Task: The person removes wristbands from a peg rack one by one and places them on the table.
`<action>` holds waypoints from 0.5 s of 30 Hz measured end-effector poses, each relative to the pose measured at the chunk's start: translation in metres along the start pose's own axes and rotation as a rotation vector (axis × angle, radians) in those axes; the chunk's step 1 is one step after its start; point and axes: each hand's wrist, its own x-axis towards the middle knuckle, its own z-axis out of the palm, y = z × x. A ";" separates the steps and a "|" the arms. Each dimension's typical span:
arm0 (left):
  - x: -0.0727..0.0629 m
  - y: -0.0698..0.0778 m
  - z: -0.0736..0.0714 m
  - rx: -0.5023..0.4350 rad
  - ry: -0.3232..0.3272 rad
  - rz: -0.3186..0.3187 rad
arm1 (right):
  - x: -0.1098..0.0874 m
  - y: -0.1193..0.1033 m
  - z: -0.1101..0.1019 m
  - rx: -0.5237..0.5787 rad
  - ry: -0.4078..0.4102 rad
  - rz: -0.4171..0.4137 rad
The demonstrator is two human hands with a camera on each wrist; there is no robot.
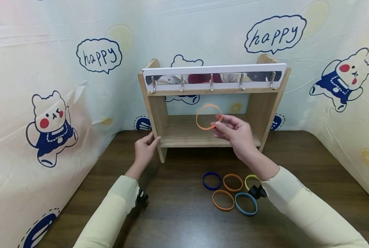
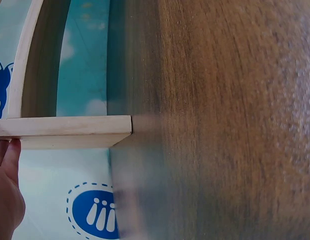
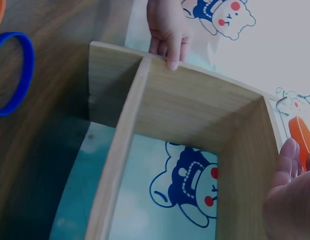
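My right hand (image 1: 235, 132) pinches an orange silicone wristband (image 1: 197, 121) by its right side, holding it up in front of the shelf opening, below the hooks. In the right wrist view, part of that wristband (image 3: 301, 135) shows between thumb and fingers at the right edge. My left hand (image 1: 145, 148) grips the front edge of the left side panel of a small wooden shelf (image 1: 184, 139). The left wrist view shows its fingertips (image 2: 14, 147) against that panel. Along the shelf's top front runs a white-framed strip with several metal hooks (image 1: 211, 82), no band hanging on them.
On the dark wooden table (image 1: 178, 220) in front of the shelf lie a dark blue band (image 1: 203, 182), two orange bands (image 1: 224, 182), a light blue band (image 1: 245, 214) and a yellow band (image 1: 246, 182), partly behind the right wrist's black camera (image 1: 257, 192). A printed cloth (image 1: 88, 20) stands behind.
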 end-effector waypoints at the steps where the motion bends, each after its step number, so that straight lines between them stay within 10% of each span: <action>1: 0.000 0.000 0.000 -0.001 0.000 0.002 | -0.001 0.001 -0.002 -0.005 -0.001 0.004; 15: 0.000 0.000 0.000 0.005 0.004 -0.003 | -0.021 0.008 -0.035 -0.113 -0.015 0.074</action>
